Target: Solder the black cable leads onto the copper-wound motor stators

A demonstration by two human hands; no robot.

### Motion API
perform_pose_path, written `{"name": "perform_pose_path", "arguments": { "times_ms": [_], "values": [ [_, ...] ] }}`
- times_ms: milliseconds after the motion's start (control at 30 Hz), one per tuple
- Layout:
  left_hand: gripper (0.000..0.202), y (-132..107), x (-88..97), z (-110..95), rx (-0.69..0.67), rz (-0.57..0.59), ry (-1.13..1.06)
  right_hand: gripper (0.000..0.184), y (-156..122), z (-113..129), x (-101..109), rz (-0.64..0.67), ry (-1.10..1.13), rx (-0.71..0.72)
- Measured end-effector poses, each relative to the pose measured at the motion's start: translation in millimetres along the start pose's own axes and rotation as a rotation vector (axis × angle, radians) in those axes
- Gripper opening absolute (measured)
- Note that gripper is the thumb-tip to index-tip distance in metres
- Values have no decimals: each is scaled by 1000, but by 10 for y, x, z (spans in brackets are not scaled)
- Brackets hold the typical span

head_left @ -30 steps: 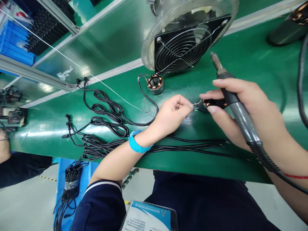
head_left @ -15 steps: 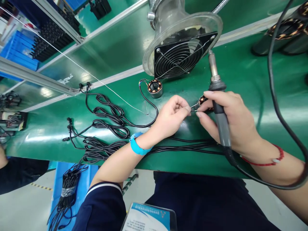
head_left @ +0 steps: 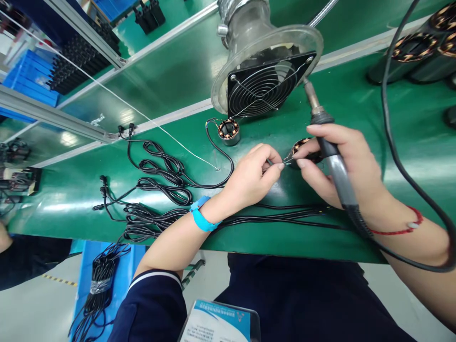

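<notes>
My left hand (head_left: pixel 252 173) is pinched shut on thin wire ends beside a small motor stator (head_left: pixel 302 151) with copper windings. My right hand (head_left: pixel 338 166) grips a soldering iron (head_left: pixel 326 137) whose tip points up and away towards the fan; its thumb and forefinger also touch the stator's wires. A blue wristband (head_left: pixel 201 217) is on my left wrist. A second stator (head_left: pixel 228 131) with a black lead stands a little further back on the green table (head_left: pixel 89 190).
A black grille fan (head_left: pixel 265 88) in a clear housing stands behind the hands. Coiled black cables (head_left: pixel 156 190) lie to the left and several run under my hands. More stators (head_left: pixel 416 54) sit at the far right. Another person's arm (head_left: pixel 5 237) shows at the left edge.
The soldering iron's handle has tilted so its tip leans further left towards the fan. My left hand's pinch has shifted slightly closer to my right fingers at the stator.
</notes>
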State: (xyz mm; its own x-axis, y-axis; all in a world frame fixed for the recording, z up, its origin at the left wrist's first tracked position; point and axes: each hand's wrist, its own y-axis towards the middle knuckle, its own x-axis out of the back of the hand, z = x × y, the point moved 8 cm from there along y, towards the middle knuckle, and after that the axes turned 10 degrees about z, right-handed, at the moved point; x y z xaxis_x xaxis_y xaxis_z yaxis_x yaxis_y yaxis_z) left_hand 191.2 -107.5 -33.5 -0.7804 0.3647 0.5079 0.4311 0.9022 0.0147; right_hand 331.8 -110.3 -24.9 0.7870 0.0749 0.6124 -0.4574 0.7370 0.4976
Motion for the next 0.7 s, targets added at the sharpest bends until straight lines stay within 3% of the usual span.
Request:
{"name": "perform_pose_path", "arguments": {
  "times_ms": [100,233,500,600,700],
  "values": [
    [9,-5,-42,111,108,5,-145,54,-11,-72,88,15,-13,-36],
    [12,-9,-93,204,196,27,-283,51,5,-141,7,137,18,-70],
    [11,1,-19,193,152,-48,-210,48,102,-39,-84,67,-56,-117],
    [11,-4,-52,188,152,-35,-200,54,59,69,21,82,-96,-87],
    [11,3,-92,173,155,-12,-178,50,-113,119,255,-32,-115,-160]
  ]
}}
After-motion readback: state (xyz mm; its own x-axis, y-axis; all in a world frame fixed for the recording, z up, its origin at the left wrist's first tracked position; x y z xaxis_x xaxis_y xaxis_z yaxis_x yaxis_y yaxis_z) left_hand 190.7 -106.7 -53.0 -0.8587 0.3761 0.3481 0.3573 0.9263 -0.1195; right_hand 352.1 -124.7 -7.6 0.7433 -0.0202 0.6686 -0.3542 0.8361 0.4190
